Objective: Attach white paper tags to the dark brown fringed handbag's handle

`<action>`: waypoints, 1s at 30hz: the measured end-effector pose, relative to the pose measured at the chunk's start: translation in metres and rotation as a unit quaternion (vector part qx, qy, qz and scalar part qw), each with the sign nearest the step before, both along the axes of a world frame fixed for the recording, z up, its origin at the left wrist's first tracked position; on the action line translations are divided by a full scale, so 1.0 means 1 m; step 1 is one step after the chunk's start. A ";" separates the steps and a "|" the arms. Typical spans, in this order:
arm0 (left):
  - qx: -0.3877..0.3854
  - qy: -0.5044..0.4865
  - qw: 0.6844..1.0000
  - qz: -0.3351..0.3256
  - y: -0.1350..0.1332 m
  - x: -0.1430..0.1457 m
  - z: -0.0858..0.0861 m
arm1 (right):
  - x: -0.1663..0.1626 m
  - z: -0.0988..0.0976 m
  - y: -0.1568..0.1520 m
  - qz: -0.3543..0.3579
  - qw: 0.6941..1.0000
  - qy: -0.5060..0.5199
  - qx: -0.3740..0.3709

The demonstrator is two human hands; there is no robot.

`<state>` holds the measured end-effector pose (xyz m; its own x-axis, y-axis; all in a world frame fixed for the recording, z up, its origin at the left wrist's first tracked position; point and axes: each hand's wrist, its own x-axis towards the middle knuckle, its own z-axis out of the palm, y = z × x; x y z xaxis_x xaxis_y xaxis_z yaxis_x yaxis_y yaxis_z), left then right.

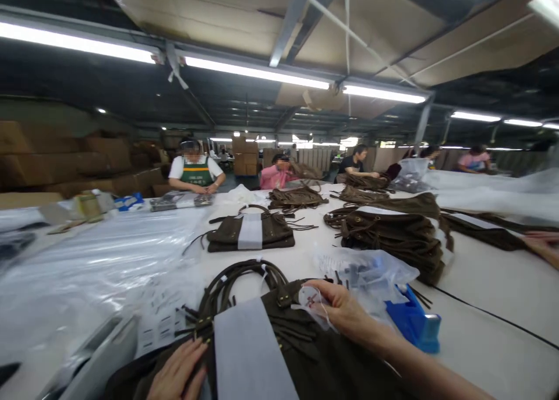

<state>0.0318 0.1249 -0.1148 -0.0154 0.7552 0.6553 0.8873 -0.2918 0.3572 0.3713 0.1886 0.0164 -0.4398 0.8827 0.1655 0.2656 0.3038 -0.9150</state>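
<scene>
While pinched shut on a small clear packet (pixel 311 302) above the dark brown bag (pixel 301 353), right hand (pixel 345 312) hovers by the handles' base. Left hand (pixel 177 374), flat and open, pressing the bag's near-left edge; paper band (pixel 251 353) running lengthwise between both, nearer the left.

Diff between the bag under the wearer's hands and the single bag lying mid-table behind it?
The near bag has both hands on it: the left hand lies flat on it, and the right hand holds a small clear packet over it. The mid-table bag lies untouched. The near bag's handles arch high, while the mid-table bag's lie lower. Both are dark brown with a pale wrap band across the middle.
</scene>
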 end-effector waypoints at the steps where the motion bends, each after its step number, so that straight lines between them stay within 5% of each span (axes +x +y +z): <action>1: 0.030 0.065 0.997 -0.001 -0.006 0.007 0.016 | -0.015 0.001 -0.002 0.014 0.999 -0.027 0.022; 5: 0.106 0.208 0.971 -0.043 -0.026 0.050 0.085 | -0.069 -0.003 -0.011 0.064 0.984 -0.123 0.115; 8: 0.137 0.215 0.964 -0.075 -0.031 0.076 0.109 | -0.099 -0.010 -0.020 0.083 0.973 -0.161 0.140; 13: 0.104 0.118 0.975 -0.159 -0.033 0.087 0.100 | -0.118 -0.019 -0.030 0.107 0.971 -0.180 0.117; 16: -0.018 -0.169 0.977 -0.127 -0.035 0.080 0.098 | -0.117 -0.023 -0.034 0.106 0.970 -0.195 0.099; 17: -0.060 -0.301 0.947 -0.100 -0.034 0.077 0.099 | -0.116 -0.025 -0.036 0.107 0.969 -0.204 0.089; 20: -0.108 -0.618 0.777 -0.042 -0.029 0.061 0.102 | -0.113 -0.029 -0.042 0.125 0.964 -0.231 0.034; 23: -0.128 -0.730 0.671 -0.027 -0.026 0.046 0.100 | -0.110 -0.028 -0.045 0.193 0.951 -0.239 -0.038; 26: -0.182 -0.706 0.683 -0.037 -0.028 0.041 0.097 | -0.110 -0.018 -0.043 0.282 0.929 -0.234 -0.043; 30: -0.232 -0.622 0.742 -0.089 -0.031 0.052 0.098 | -0.129 -0.008 -0.041 0.232 0.964 -0.133 0.003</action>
<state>0.0834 0.0934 -0.0168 -0.2641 0.9577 -0.1141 -0.2516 0.0458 0.9668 0.2428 0.1477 0.0084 -0.8140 0.5808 -0.0037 0.3256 0.4510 -0.8310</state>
